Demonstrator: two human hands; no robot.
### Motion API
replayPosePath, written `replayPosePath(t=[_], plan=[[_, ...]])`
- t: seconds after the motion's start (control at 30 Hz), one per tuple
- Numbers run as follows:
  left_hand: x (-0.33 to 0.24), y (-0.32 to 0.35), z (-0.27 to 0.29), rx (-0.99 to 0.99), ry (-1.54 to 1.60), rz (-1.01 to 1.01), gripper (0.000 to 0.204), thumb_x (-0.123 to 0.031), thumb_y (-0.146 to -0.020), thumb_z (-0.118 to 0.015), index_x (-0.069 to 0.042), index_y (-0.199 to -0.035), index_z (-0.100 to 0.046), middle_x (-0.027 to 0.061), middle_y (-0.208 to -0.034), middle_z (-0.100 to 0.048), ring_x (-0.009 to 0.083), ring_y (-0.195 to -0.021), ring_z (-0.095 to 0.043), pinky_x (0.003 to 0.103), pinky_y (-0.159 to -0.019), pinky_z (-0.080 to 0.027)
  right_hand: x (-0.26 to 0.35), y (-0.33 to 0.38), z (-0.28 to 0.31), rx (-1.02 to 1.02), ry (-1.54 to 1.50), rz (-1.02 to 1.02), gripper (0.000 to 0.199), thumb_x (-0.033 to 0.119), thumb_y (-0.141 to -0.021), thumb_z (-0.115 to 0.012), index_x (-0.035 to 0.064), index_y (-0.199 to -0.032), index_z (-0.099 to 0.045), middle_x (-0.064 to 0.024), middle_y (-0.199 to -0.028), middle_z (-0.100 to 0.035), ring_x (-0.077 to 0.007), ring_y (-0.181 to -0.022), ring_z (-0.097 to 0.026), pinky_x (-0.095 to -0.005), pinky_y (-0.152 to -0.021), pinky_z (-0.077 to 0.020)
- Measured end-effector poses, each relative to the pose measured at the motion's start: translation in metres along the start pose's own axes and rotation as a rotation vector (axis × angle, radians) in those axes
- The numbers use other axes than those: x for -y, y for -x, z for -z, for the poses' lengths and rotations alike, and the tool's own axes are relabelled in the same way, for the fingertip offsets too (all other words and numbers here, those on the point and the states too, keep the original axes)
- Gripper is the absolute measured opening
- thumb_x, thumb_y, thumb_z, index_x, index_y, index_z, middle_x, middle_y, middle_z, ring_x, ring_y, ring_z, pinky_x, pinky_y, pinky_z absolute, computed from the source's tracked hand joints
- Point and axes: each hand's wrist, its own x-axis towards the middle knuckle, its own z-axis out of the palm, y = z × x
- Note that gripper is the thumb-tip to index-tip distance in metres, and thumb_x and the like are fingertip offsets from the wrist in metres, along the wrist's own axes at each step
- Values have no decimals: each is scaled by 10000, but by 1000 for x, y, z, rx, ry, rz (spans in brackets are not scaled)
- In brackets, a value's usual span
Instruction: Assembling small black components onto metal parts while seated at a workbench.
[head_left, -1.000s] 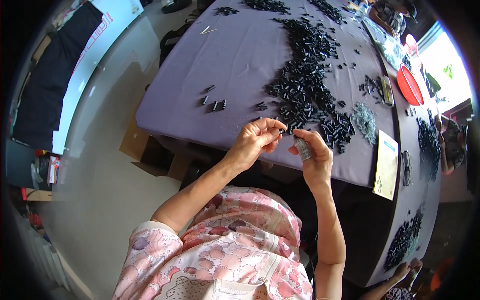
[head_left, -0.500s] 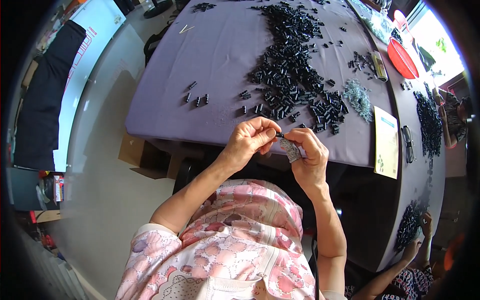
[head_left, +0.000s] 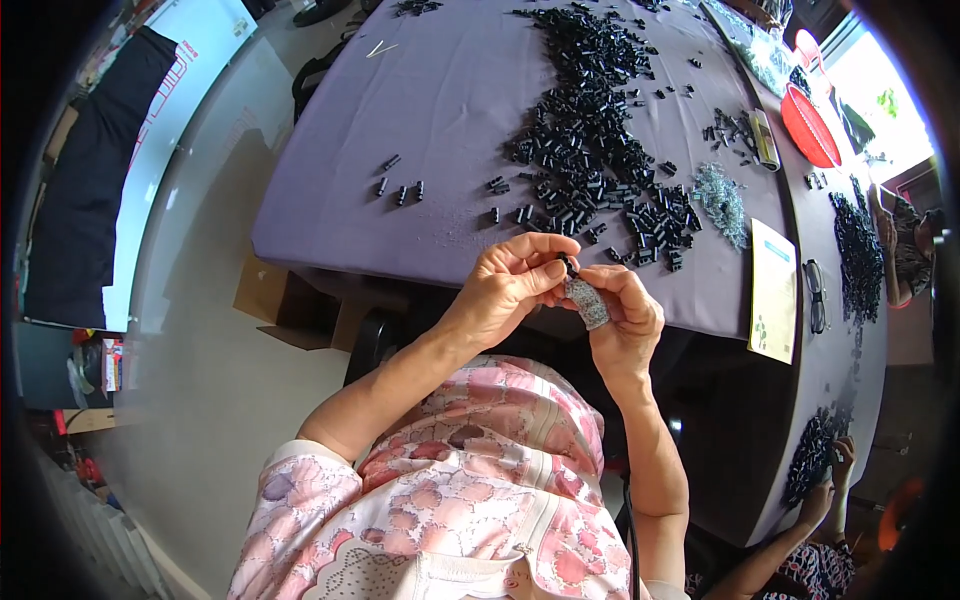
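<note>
At frame centre, the left hand (head_left: pixel 510 285) pinches a small black part (head_left: pixel 566 266) against the grey bundle (head_left: pixel 588 302) gripped by the right hand (head_left: pixel 622 315), near the black parts pile (head_left: pixel 590 150) on the purple table (head_left: pixel 450 110), within reach.

— Any packaging or printed matter about?
— A pale yellow-green rectangular leaflet (head_left: pixel 773 291) lies flat on the purple table's right edge. A brown cardboard box (head_left: pixel 275 303) sits on the floor beneath the table's near edge.
</note>
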Motion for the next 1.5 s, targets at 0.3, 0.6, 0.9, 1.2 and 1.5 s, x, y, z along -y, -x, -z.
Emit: replayPosePath(t=[0.3, 0.6, 0.9, 1.2, 1.5], plan=[[8, 3, 1, -42, -19, -48, 221, -49, -878, -558, -34, -1095, -602, 43, -888, -629, 111, -750, -575, 287, -715, -527, 1, 3, -6, -20, -182, -106, 266, -220, -763, -455, -54, -936, -570, -92, -905, -620, -148, -798, -636, -242, -709, -530], [14, -1, 8, -92, 154, 24, 242, -6, -865, -560, -21, -1106, -585, 16, -841, -603, 72, -722, -549, 207, -650, -464, -10, -3, 2, 41, 311, 86, 252, -82, -689, -641, 7, -910, -558, -100, -792, -626, -203, -716, -656, -273, -631, -511], [14, -2, 12, -102, 153, 135, 368, -37, -862, -582, -69, -1193, -424, 30, -840, -593, 92, -736, -545, 222, -642, -445, -13, -8, 11, 127, 341, 102, 349, 66, -659, -757, 40, -949, -565, -51, -812, -572, -167, -651, -557, -263, -576, -454], [2, 3, -1, 2, 148, 226, 454, -25, -854, -583, -63, -1262, -387, 36, -974, -580, 101, -903, -576, 260, -820, -475, -9, -9, 11, 231, 160, 42, 442, 196, -627, -805, 72, -1014, -632, -50, -978, -558, -171, -784, -546, -258, -625, -439], [12, -1, 7, 47, 374, 298, 501, -34, -793, -644, -49, -1247, -434, 20, -914, -608, 141, -928, -579, 294, -813, -476, -8, -12, 13, 197, 309, 128, 358, 134, -626, -776, 57, -949, -641, -69, -917, -640, -238, -805, -578, -315, -703, -471]])
